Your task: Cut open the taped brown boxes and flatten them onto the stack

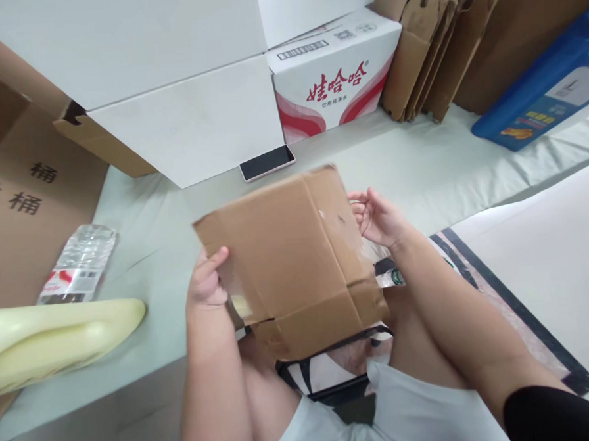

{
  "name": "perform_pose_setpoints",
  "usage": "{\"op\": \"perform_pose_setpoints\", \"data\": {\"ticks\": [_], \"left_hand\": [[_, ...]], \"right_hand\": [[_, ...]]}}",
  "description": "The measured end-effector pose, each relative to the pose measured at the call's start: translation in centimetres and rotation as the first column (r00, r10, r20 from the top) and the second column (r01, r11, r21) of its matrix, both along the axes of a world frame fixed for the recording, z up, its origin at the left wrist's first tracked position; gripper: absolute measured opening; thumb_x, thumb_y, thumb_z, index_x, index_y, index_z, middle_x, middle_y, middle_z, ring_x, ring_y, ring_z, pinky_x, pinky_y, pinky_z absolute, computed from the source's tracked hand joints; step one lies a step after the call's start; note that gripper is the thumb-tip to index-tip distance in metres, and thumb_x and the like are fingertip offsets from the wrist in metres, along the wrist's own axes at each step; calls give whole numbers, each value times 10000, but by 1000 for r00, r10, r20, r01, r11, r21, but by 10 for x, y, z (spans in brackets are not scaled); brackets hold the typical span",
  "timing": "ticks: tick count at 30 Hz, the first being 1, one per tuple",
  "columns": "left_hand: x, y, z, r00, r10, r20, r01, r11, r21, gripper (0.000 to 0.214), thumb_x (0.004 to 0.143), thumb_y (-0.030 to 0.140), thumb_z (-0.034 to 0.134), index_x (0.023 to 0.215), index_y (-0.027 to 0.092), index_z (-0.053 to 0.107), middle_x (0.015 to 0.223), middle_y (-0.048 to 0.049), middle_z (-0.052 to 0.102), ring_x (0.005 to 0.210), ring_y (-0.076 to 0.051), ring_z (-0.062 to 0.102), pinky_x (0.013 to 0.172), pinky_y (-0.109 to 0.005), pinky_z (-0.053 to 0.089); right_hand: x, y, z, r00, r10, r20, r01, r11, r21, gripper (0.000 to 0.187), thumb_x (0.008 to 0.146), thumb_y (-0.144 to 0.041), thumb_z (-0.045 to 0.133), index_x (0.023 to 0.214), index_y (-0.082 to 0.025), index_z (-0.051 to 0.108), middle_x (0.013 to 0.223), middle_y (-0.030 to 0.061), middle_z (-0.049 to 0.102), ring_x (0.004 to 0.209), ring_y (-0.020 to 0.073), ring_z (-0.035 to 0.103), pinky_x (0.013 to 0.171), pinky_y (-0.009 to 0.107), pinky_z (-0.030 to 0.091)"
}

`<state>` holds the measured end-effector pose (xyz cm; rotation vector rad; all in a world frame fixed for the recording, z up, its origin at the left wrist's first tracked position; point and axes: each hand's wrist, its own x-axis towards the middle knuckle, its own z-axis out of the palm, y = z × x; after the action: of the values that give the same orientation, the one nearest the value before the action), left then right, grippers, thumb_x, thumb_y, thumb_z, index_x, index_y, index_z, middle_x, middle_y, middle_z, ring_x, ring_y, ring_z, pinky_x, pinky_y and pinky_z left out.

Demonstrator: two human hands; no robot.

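A flattened brown cardboard box with tape marks is held up in front of me, over my lap. My left hand grips its left edge, thumb on the front face. My right hand is closed on its right edge near the top, fingers curled behind the board. Both forearms reach up from the bottom of the view.
A phone lies screen-up by large white boxes. A red-and-white printed carton stands behind, with folded cardboard sheets to its right and a blue case farther right. A crushed plastic bottle and a pale yellow object lie left.
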<state>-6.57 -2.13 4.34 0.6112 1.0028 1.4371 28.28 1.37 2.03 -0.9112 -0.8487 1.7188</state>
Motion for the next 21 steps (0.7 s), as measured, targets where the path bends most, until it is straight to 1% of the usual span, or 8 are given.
{"op": "perform_pose_setpoints", "data": {"ticks": [2,4,6,8,10,13,17,21], "left_hand": [[-6,7,2,980,181,87,-186,981,53,357,801,197,788,1144,199,690,890,-20,814,851,-211,786,877,-311,636],[-7,15,6,932,316,177,-327,945,33,238,946,218,615,1175,176,665,902,-28,818,908,-187,778,892,-279,617],[-4,22,10,893,389,228,-397,918,-13,258,1021,226,479,1211,158,640,921,-43,819,1009,-183,765,932,-283,597],[0,25,12,872,423,247,-423,904,-54,281,1045,230,430,1223,154,634,938,-51,818,1086,-182,746,975,-292,577],[4,26,11,874,422,241,-417,906,-73,273,1046,235,440,1200,151,650,961,-62,815,1120,-190,735,1008,-308,565],[6,23,6,916,346,203,-345,938,-43,220,1010,247,529,1131,159,691,1025,-80,809,1117,-205,734,1014,-321,568],[7,18,2,955,256,152,-265,964,39,176,899,282,663,1035,189,724,1055,-71,802,1091,-222,739,983,-331,583],[8,13,8,965,172,200,-199,972,126,279,797,390,696,1007,206,713,1156,-87,775,1213,-277,688,1018,-372,561]], "right_hand": [[6,0,3,992,53,-113,-56,998,-24,615,678,-749,800,1017,-240,738,886,18,775,767,148,721,726,270,590],[7,-2,5,972,143,-185,-149,989,-19,659,686,-783,771,1049,-233,739,981,47,789,848,185,748,809,326,609],[1,-4,5,946,244,-214,-250,968,1,737,662,-849,737,1070,-235,730,1026,64,786,904,218,758,844,376,616],[-9,-5,4,934,305,-186,-309,951,4,768,598,-823,809,1098,-248,714,1018,51,777,903,214,757,813,360,618],[-20,-7,2,955,286,-85,-289,957,-25,723,555,-700,916,1073,-242,702,917,24,754,810,178,734,712,295,597],[-35,-13,-1,974,219,58,-215,974,-71,610,551,-595,964,916,-199,677,744,4,681,621,125,618,516,230,473],[-46,-24,-3,978,156,136,-142,984,-106,596,540,-583,973,851,-199,638,689,-23,630,510,70,468,418,200,308],[-51,-34,-1,974,98,202,-82,993,-84,639,517,-664,950,753,-198,582,550,-74,508,409,29,310,387,200,215]]}}
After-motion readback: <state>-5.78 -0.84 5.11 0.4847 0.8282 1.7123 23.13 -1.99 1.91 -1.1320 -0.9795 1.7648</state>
